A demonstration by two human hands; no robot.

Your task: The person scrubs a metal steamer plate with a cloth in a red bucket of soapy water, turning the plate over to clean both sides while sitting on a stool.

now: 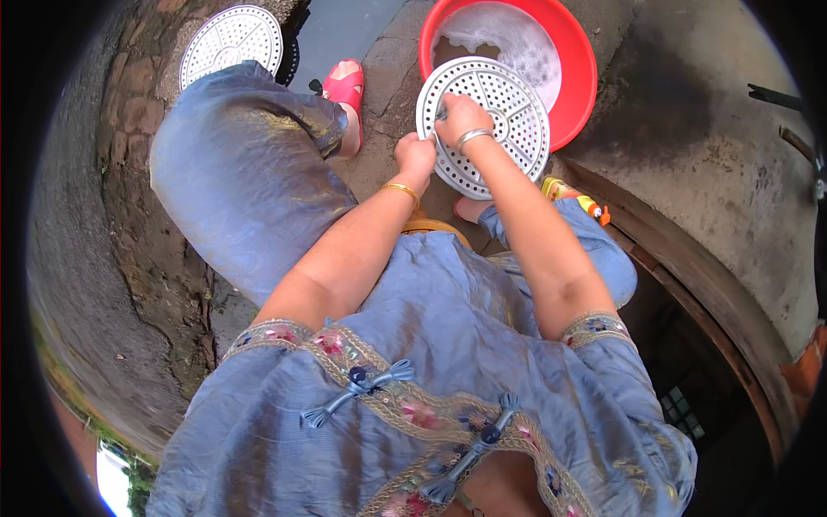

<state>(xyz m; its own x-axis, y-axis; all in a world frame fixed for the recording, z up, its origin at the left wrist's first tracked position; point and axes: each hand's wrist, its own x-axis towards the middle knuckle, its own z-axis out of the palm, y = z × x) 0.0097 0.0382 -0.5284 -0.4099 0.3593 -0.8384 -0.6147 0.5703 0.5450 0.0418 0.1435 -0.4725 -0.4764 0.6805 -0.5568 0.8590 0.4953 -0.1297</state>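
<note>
A round perforated metal steamer plate (517, 139) is tilted over the near edge of a red plastic basin (577, 71) that holds foamy water (517, 32). My left hand (415, 157) grips the plate's left rim. Against the plate's upper face, left of its centre, my right hand (464, 119) is closed around a small dark scrubbing pad (442, 111), mostly hidden by the fingers. A second perforated metal plate (232, 40) lies on the ground at the upper left, partly behind my knee.
A yellow bottle with an orange nozzle (591, 207) is beside my right leg. Under me is part of a yellow-brown stool (436, 227). Grey water (336, 39) lies beyond my left foot. A low concrete ledge (698, 187) runs along the right.
</note>
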